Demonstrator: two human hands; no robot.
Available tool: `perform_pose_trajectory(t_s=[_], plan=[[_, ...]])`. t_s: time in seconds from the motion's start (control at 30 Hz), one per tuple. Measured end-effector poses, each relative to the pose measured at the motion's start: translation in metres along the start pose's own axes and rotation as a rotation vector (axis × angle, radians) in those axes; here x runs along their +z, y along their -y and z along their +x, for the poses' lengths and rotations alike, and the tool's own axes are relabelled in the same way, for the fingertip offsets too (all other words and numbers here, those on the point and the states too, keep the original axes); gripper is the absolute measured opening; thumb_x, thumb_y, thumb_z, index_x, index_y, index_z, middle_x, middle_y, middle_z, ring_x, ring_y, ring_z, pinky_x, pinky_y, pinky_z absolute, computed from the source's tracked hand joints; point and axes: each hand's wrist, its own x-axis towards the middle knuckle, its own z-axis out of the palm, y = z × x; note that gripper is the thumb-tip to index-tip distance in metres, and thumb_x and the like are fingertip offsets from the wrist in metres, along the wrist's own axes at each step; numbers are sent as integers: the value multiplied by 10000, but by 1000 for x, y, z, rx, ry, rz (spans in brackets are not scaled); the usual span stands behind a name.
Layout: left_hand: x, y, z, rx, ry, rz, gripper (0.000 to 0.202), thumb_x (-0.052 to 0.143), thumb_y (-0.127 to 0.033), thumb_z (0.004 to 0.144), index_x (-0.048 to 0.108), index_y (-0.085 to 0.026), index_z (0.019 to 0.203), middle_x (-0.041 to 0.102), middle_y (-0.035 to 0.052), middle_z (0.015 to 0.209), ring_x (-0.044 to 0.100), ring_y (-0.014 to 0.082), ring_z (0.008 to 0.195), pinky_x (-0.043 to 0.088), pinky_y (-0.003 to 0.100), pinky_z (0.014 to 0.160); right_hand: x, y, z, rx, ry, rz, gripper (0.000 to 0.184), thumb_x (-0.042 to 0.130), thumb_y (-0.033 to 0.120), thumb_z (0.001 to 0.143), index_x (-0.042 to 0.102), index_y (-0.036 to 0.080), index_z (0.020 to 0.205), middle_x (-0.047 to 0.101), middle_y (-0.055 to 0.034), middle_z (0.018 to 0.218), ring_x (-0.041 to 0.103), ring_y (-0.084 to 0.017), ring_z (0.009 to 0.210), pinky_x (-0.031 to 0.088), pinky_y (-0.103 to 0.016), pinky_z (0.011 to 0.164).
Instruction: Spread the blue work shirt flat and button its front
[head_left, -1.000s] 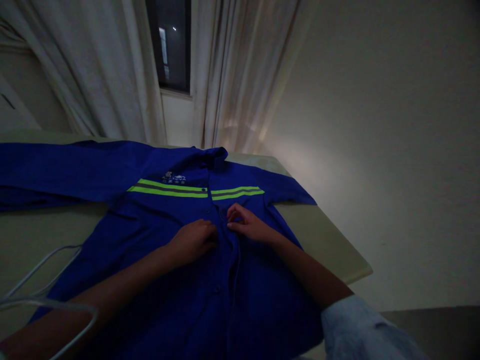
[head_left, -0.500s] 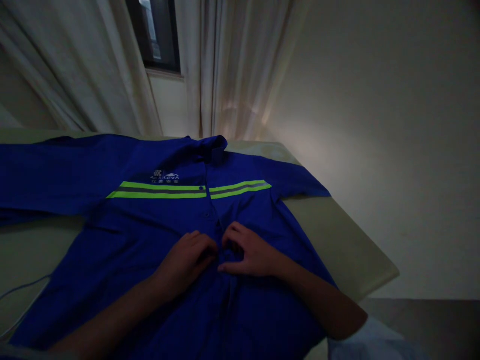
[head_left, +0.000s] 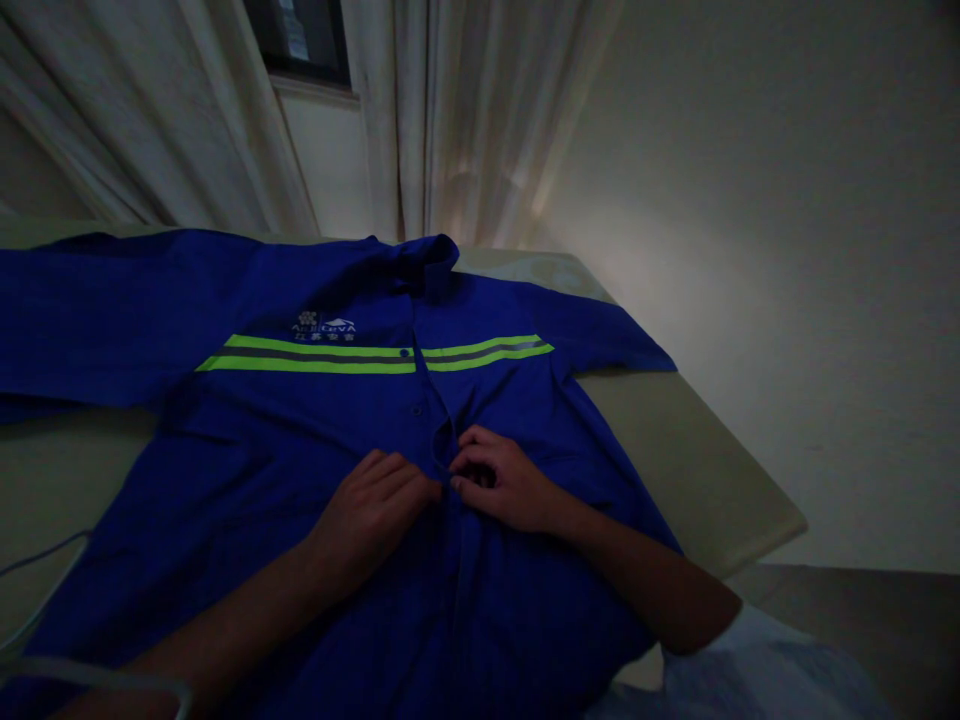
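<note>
Item: blue shirt (head_left: pixel 315 420), laid front-up and spread flat on the surface (head_left: pixel 697 470), collar (head_left: pixel 424 255) at the far end toward the curtain (head_left: pixel 442 120), one sleeve stretched out to the left. Landmark: the yellow-green stripe (head_left: pixel 315 355) across the chest. Progress, judged: the front edges meet just below the stripe, with a button (head_left: pixel 417 410) visible there; a small gap in the front opening remains between that button and the hands, so the fastening looks partly done, with that point and the stretch nearer the person apparently left. Left hand (head_left: pixel 375 505): below the stripe, grip drawn together, fingertips pinching the shirt's left front edge. Right hand (head_left: pixel 499 480): just beside it, fingers curled, grip closed on the opposite edge. Thin white cable (head_left: pixel 45 570) lies well left of the stripe, on the surface.
</note>
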Motion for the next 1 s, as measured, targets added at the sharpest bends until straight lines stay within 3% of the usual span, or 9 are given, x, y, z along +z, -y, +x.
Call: perform_pose_trajectory(t_s=[0.33,0.57,0.73,1.0], plan=[[-3,-6,5,86,-13,124,228,418,-185,1108,619,-196,1001,680,20,890,552,195,793,373,360,754,6,0,-3,-71,-3,-78,35,681,212,929,681,195,898,587,-23,990,568,-106,706,464,-242,633],[-6,-7,4,79,-27,137,200,449,-177,1099,633,-208,1027,692,11,866,581,177,777,403,346,738,7,1,-2,-61,-39,-37,93,674,274,962,682,200,905,611,-37,1016,579,-116,706,480,-253,631],[-7,-7,4,60,-31,142,159,496,-159,1076,644,-198,1037,701,10,866,600,181,779,422,350,737,2,1,0,-127,-10,-56,108,608,231,983,694,202,925,634,-52,1010,624,-160,834,507,-291,743],[-8,-10,5,128,-40,151,184,457,-172,1092,638,-185,1062,732,30,931,611,190,809,431,355,754,7,-4,-2,-84,2,5,42,702,192,899,696,202,939,605,-23,987,597,-109,702,507,-246,644]])
